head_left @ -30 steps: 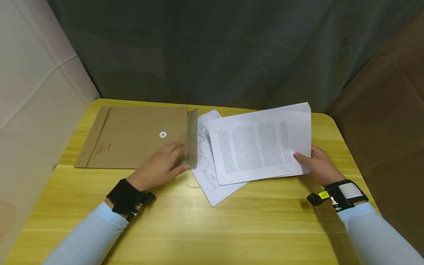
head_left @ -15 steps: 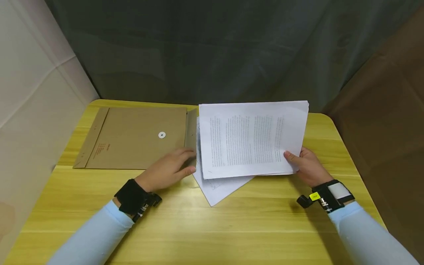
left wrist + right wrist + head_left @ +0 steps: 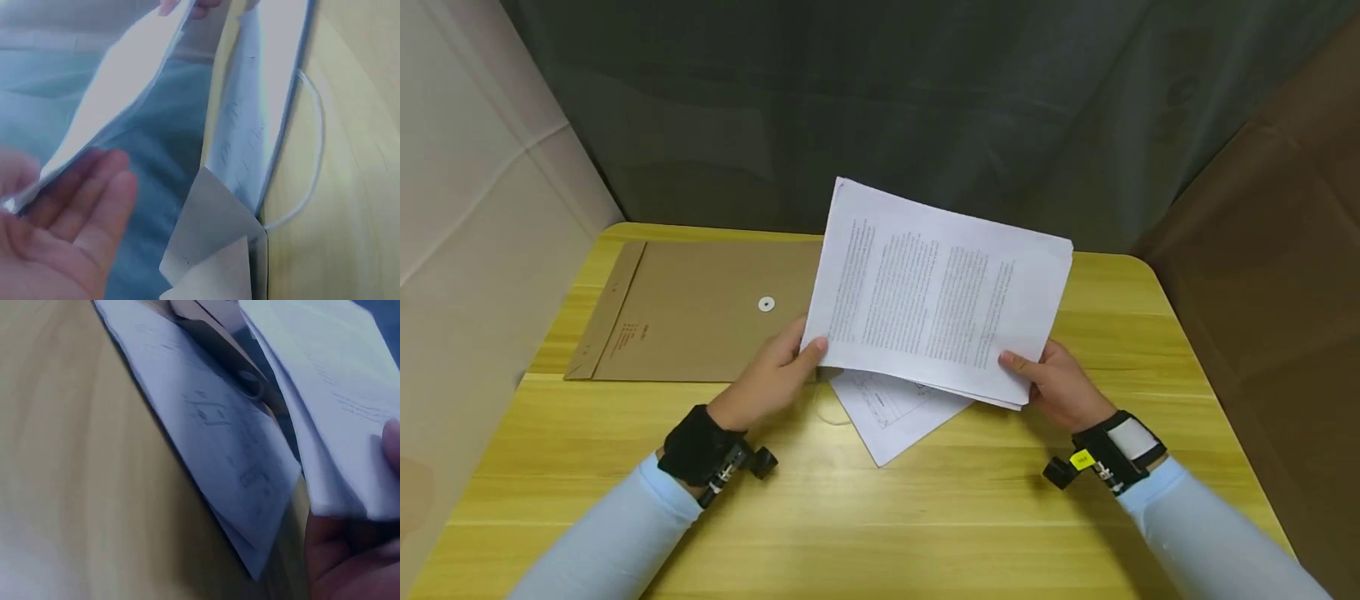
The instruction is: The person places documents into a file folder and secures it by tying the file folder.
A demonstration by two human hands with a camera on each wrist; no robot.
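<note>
Slippage is my worry: I hold the stack of papers (image 3: 936,296) lifted and tilted above the table (image 3: 925,517), my left hand (image 3: 771,379) pinching its near left corner, my right hand (image 3: 1060,385) gripping the near right corner. Between my fingers nothing supports the stack, so I judge its lower pages could slide out onto the loose sheets (image 3: 887,412) below, beside the envelope (image 3: 700,312).

Head view evenly lit, sharp; wrist views blurred, perhaps too close.
</note>
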